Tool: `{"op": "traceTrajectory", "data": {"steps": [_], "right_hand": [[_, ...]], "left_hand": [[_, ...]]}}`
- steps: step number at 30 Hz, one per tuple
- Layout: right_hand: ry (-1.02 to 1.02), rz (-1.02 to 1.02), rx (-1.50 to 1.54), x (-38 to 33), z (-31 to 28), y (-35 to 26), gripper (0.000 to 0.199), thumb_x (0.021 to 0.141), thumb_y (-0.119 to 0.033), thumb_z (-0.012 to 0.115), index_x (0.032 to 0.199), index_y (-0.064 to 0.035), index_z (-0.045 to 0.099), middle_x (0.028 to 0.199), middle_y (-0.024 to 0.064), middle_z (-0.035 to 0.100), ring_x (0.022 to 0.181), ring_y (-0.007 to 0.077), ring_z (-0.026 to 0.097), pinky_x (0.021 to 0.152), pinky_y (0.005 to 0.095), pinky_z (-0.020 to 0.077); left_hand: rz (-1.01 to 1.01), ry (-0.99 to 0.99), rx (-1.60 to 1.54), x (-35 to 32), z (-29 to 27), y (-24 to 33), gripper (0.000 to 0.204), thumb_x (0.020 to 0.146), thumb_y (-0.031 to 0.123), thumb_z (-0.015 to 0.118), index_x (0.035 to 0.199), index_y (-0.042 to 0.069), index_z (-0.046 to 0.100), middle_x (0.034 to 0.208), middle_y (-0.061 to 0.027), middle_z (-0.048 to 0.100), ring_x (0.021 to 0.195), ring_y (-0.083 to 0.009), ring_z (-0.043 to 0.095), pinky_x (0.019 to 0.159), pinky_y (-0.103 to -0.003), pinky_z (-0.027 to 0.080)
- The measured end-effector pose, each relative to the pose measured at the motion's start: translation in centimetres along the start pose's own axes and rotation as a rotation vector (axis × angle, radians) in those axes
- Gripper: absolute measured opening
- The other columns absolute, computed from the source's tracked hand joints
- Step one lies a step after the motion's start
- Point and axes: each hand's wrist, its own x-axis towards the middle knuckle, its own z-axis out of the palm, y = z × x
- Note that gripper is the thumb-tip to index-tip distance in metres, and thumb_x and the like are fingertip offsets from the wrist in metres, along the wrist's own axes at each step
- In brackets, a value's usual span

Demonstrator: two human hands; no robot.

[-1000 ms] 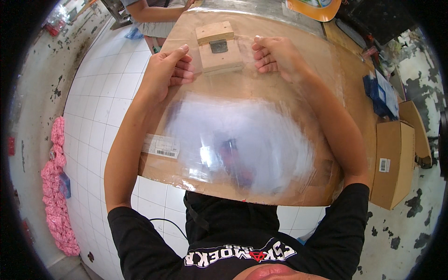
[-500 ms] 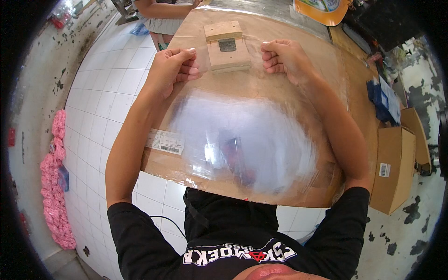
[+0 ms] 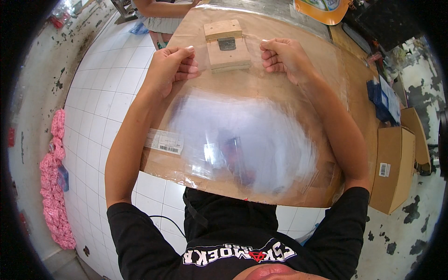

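Here, the wooden block (image 3: 229, 58) lies on the cardboard (image 3: 261, 85); left of it is the left hand (image 3: 173, 64), right of it the right hand (image 3: 284, 58), fingers curled, whether gripping anything I cannot tell.

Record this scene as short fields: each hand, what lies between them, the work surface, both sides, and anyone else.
Left hand: fingers curled, left of the block; whether it grips clear film, cannot tell
Right hand: fingers curled, right of the block; same doubt
Between hands: wooden block with dark patch
Surface: brown sheet with whitish patch nearer the wearer
Left side: pink bundle, white tiled floor
Right side: cardboard box
Others: someone's arm, upper left
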Motion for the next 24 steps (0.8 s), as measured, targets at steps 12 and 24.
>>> {"op": "traceTrajectory", "data": {"steps": [12,24], "right_hand": [[0.013,-0.002,0.019,0.03,-0.08,0.09,0.023,0.093,-0.024,0.057,0.09,-0.0016,0.06,0.076,0.0034,0.059,0.06,0.0095,0.06,0.053,0.0209,0.0524],[0.018,-0.011,0.053,0.34,-0.33,0.49,0.025,0.088,-0.02,0.061,0.095,0.0039,0.063,0.081,0.0094,0.059,0.065,0.0173,0.061,0.059,0.0282,0.0556]], "left_hand": [[0.007,0.008,-0.019,-0.03,-0.16,-0.11,0.025,0.091,0.027,0.062,0.088,0.002,0.06,0.075,-0.0063,0.061,0.061,-0.0115,0.061,0.06,-0.024,0.056],[0.021,0.001,-0.026,0.07,-0.2,-0.3,0.023,0.091,0.025,0.061,0.09,0.002,0.06,0.076,-0.0061,0.061,0.062,-0.0113,0.061,0.062,-0.026,0.058]]}}
